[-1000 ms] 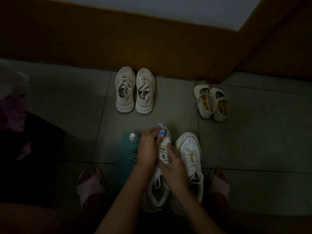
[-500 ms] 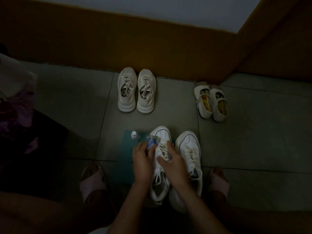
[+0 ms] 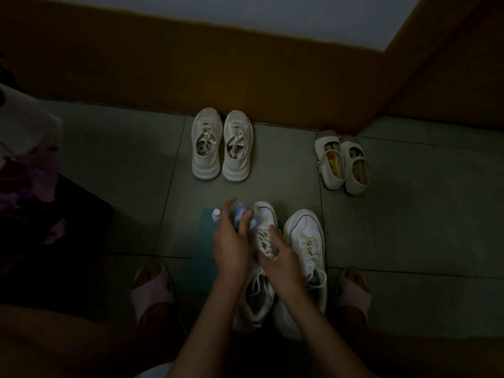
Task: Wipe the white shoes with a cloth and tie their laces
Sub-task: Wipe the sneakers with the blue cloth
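Two white lace-up shoes stand side by side on the floor between my feet. My right hand (image 3: pixel 281 257) grips the left shoe (image 3: pixel 266 222) over its laces. My left hand (image 3: pixel 231 241) holds a blue and white cloth (image 3: pixel 242 216) against the left side of that shoe's toe. The right shoe (image 3: pixel 306 241) stands untouched, its laces loose.
A teal mat (image 3: pixel 203 257) with a small white-capped bottle (image 3: pixel 216 214) lies left of the shoes. Another white pair (image 3: pixel 222 144) and a pair of strap shoes (image 3: pixel 342 162) stand by the brown wall. My feet in pink slippers (image 3: pixel 151 290) flank the shoes. Dark fabric lies at left.
The left shoe came down from a raised tilt to the floor. My left hand with the cloth slid from the toe tip to the shoe's left side.
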### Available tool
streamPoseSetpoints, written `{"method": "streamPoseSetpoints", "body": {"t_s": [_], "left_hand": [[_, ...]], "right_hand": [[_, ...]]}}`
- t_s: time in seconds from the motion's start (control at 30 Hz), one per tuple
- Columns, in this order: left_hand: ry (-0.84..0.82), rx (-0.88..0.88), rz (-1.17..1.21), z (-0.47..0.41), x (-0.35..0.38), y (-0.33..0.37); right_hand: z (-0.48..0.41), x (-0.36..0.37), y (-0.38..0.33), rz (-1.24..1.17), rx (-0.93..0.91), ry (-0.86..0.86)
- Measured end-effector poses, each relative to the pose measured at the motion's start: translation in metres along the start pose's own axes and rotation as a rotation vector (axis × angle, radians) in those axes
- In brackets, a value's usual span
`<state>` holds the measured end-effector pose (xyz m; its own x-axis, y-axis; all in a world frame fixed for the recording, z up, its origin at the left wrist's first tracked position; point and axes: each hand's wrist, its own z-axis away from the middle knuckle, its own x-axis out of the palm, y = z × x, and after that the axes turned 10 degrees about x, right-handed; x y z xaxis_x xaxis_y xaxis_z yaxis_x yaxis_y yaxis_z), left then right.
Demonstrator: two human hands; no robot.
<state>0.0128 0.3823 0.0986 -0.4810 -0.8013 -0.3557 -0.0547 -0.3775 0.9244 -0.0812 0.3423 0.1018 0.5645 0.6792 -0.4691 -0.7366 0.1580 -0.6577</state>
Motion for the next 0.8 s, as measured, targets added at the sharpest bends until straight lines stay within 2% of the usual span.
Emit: {"method": "streamPoseSetpoints", "body": {"t_s": [0.17, 0.33, 0.57, 0.8], "left_hand": [[0.009, 0.274, -0.085, -0.041, 0.022, 0.022], [-0.142, 0.268, -0.251, -0.049, 0.039, -0.006], [-0.271, 0.408, -0.225, -0.044, 0.025, -0.021], [-0.273, 0.456, -0.306, -0.040, 0.022, -0.022]], "right_hand": [[-0.002, 0.000, 0.000, -0.025, -0.004, -0.024], [-0.004, 0.002, 0.003, -0.027, 0.011, 0.006], [-0.004, 0.003, 0.001, -0.017, -0.010, 0.018], [-0.003, 0.000, 0.001, -0.031, -0.012, -0.003]]}}
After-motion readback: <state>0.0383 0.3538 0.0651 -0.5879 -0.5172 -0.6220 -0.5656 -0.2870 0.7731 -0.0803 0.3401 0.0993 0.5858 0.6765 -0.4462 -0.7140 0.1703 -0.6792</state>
